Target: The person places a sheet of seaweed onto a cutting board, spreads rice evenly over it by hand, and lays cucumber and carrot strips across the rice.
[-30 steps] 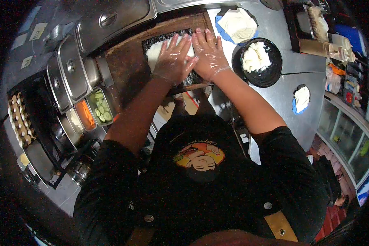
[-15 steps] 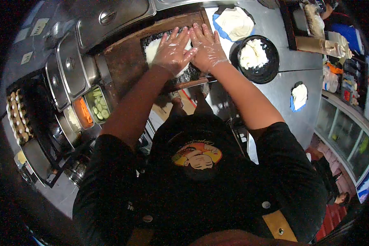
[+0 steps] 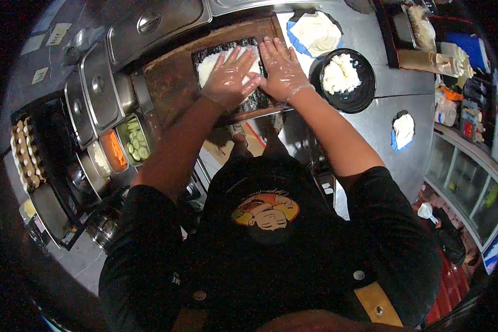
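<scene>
A dark nori sheet (image 3: 254, 101) lies on a brown wooden board (image 3: 174, 72), with a layer of white rice (image 3: 207, 67) spread over its middle. My left hand (image 3: 231, 76), in a clear plastic glove, lies flat on the rice with its fingers stretched out. Beside it, my right hand (image 3: 282, 71), gloved the same way, rests at the right edge of the nori with its fingers extended. The two thumbs nearly meet. To the right of my right hand stands a black bowl (image 3: 366, 83) holding a mound of white rice (image 3: 341, 73).
Lidded steel pans (image 3: 99, 83) line the left and back. Cucumber slices (image 3: 136, 141) and orange strips (image 3: 114, 149) fill open pans, near an egg tray (image 3: 27, 155). White-and-blue cloths (image 3: 315, 33) lie on the steel counter (image 3: 393, 105). Another person (image 3: 449, 235) is at the far right.
My right hand has shifted slightly right, off the rice toward the nori's edge, and more nori shows at the top. The person at the far right has moved, and a white object now shows there.
</scene>
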Demonstrator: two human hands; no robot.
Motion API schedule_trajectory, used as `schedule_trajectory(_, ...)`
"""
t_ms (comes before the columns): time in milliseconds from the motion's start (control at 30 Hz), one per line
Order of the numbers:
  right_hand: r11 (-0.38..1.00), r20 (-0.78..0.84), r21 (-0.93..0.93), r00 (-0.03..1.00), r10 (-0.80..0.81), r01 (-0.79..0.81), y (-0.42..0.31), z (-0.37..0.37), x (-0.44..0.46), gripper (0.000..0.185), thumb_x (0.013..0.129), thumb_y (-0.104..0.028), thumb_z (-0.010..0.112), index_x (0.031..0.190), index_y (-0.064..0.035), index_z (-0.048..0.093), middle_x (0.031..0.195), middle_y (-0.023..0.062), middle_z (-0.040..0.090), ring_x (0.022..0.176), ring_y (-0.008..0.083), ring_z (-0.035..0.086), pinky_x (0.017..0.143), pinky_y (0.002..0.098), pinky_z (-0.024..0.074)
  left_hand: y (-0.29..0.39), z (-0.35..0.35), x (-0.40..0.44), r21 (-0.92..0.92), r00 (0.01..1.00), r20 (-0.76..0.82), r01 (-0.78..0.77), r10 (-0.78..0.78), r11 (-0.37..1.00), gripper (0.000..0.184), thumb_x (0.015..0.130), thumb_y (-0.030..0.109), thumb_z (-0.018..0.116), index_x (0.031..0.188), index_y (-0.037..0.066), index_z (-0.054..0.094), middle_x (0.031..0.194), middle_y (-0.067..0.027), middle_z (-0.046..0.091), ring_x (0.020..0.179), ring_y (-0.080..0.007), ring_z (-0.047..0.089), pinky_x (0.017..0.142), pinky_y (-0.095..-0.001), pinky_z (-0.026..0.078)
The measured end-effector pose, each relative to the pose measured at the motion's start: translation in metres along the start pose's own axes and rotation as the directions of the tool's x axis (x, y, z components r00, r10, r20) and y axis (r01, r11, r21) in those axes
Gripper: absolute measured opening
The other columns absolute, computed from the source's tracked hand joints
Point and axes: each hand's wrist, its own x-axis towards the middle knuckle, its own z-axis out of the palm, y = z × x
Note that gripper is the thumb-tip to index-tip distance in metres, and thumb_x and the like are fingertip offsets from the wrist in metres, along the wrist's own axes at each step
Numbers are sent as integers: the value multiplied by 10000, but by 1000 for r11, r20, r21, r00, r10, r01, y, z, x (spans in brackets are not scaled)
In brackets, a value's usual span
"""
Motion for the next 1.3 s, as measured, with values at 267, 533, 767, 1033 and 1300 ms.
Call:
schedule_trajectory(267,995,38,-93,999,27,-24,-14,1,-9,969,1133,-689,471,1808,-30,250,1911,181,158,1764,416,120,1404,654,109,5,4,-15,13,980,-188,-69,70,998,755,1054,456,762,1625,1,570,1728,-217,536,1638,-439,458,1322,-694,320)
schedule_trajectory(533,991,155,-137,988,27,-6,-18,-13,-17,1028,1113,-738,472,1819,-38,213,1917,176,123,1766,434,79,1402,662,106,10,-7,-16,-21,998,2,-69,69,997,736,1078,473,723,1672,72,552,1750,-163,524,1678,-410,392,1368,-665,241)
schedule_trajectory(767,953,-263,287,965,-19,97,-8,10,-23,1275,715,-570,986,1644,92,419,1668,333,466,1618,515,374,1337,635,306,-8,8,-12,-112,967,-196,-190,166,975,848,1051,509,720,1618,-91,527,1687,-308,536,1599,-496,474,1302,-675,357)
schedule_trajectory(1033,997,87,51,995,50,-54,-21,-23,-22,954,1063,-502,631,1779,28,289,1882,249,208,1754,445,158,1396,662,143,4,6,4,-10,998,19,-54,54,999,884,1009,394,731,1731,-12,421,1803,-216,425,1690,-464,344,1352,-687,263)
schedule_trajectory(1300,998,97,69,995,-4,-3,-20,-28,-24,943,1021,-447,679,1770,7,331,1880,225,231,1739,502,148,1353,768,154,-12,42,-2,-3,993,-103,-57,56,998,917,1049,384,702,1772,-24,313,1855,-243,302,1729,-445,254,1387,-644,204)
